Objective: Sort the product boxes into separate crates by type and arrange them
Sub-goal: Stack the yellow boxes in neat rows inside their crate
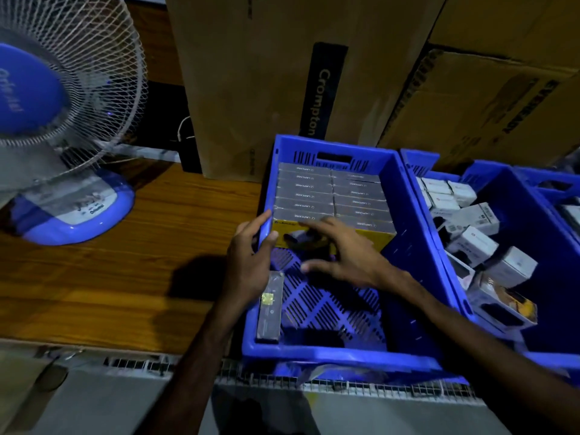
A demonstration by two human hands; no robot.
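Note:
A blue crate in front of me holds two neat rows of grey-topped, yellow-fronted product boxes packed at its far end. My left hand grips the crate's left wall, thumb inside. My right hand lies with spread fingers against the yellow front of the nearest boxes, holding nothing. One grey box stands on edge against the inner left wall near me. The crate to the right contains several jumbled white boxes.
A blue and white table fan stands on the wooden table at the left. Large cardboard cartons lean behind the crates. A third blue crate shows at the far right edge.

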